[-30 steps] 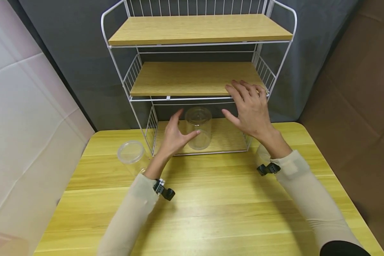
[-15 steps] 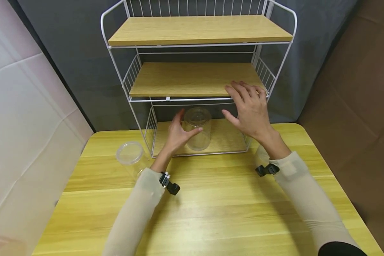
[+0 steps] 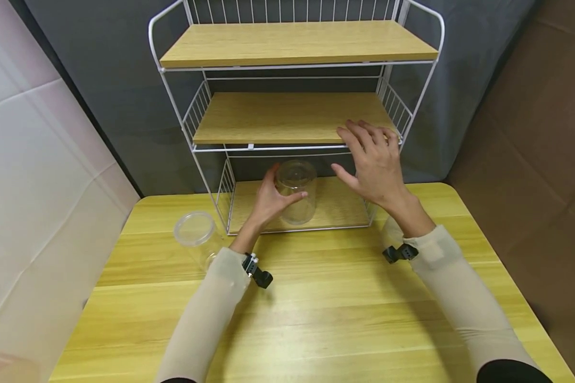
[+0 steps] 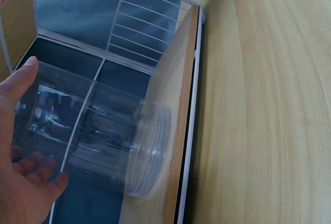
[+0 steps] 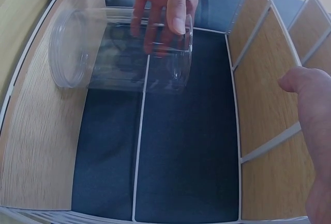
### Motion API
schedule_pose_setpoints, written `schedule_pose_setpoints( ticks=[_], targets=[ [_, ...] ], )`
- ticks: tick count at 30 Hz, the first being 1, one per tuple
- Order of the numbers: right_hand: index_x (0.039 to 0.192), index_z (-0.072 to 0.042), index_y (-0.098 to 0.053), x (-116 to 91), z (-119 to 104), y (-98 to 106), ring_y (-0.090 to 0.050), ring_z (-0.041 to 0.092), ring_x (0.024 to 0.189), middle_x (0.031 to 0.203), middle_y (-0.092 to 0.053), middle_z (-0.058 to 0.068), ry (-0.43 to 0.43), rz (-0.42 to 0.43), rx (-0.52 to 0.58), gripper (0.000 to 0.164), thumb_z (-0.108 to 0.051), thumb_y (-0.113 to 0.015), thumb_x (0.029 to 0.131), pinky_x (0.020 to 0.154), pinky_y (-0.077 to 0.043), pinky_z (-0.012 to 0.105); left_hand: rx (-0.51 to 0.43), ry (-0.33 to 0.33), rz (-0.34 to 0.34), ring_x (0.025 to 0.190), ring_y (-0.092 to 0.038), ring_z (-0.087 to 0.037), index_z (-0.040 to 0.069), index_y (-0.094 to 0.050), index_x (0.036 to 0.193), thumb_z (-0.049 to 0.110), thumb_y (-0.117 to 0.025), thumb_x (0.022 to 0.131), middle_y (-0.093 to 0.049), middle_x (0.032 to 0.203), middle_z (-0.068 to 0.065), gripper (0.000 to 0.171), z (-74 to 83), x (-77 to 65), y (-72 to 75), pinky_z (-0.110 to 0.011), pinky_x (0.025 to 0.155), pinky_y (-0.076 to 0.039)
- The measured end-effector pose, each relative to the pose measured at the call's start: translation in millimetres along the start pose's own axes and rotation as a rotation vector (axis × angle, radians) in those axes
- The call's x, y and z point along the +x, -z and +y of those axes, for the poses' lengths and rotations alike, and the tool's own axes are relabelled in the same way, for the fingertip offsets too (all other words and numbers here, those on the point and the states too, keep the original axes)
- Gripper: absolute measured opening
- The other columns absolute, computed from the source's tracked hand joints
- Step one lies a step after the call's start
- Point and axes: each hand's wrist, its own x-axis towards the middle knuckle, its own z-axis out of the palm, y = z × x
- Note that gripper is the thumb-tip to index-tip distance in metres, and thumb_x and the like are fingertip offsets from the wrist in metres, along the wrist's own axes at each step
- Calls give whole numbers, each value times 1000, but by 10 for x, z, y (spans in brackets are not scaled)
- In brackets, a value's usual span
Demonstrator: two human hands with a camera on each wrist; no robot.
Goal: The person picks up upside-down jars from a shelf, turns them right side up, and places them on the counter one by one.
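Note:
A clear jar (image 3: 298, 205) stands on the wooden bottom shelf (image 3: 340, 207) of a white wire rack, its ringed end down. My left hand (image 3: 271, 205) holds it from the left side, thumb across the front and fingers behind. Through the clear wall, those fingers show in the right wrist view, around the upper part of the jar (image 5: 119, 53). My right hand (image 3: 376, 167) is at the right front edge of the middle shelf (image 3: 292, 114), fingers spread and fairly straight over the board, thumb out to the left. It holds nothing.
A second clear jar (image 3: 196, 231) stands on the yellow wooden table (image 3: 316, 308), left of the rack. Part of another clear thing (image 3: 394, 229) shows behind my right wrist. Above is the rack's top shelf (image 3: 297, 42); wire sides (image 3: 226, 183) flank the bottom shelf.
My left hand has moved right and inward, from beside the jar to around it. The jar and my right hand have stayed in place.

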Motion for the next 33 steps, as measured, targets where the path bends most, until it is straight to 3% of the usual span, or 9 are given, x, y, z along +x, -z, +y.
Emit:
schedule_pose_setpoints(
  ticks=[21,33],
  targets=[
    [151,-9,-52,-3,-10,0,-48,41,141,154,-55,17,-3,-5,-15,67,-50,-65,100,110,-34,64,-7,-4,42,135,-59,-34,6,-39,158,28,-97,76,-59,149,-20,103,28,-40,-8,-46,115,-46],
    [153,-7,-50,-15,-8,27,-45,42,143,155,-52,19,2,-15,21,69,-49,-65,100,113,-31,65,-139,56,82,130,-60,-33,3,-36,160,27,-95,79,-55,153,-19,103,180,-173,107,-47,110,-51]
  ],
)
